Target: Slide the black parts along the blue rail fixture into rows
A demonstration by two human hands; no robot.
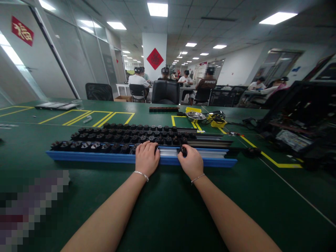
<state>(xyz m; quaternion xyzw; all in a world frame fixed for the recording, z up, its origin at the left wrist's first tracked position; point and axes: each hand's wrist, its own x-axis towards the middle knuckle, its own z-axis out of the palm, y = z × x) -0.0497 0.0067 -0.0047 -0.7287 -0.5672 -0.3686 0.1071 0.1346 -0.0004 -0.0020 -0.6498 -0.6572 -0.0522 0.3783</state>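
A long blue rail (86, 156) lies across the green table in front of me, its left part filled with a row of small black parts (91, 146). My left hand (147, 158) rests on the rail with its fingers curled over the last black part of that row. My right hand (191, 161) is closed on a single black part (183, 151) on the bare silver channel (168, 152) of the rail. Behind it lie further rails with several rows of black parts (136, 133).
A metal bowl (195, 116), yellow trays (218, 123) and black cables sit at the back middle. Dark equipment (296, 119) stands at the right. Yellow lines mark the green table (168, 210). Several people sit at far desks beyond black chairs (166, 92).
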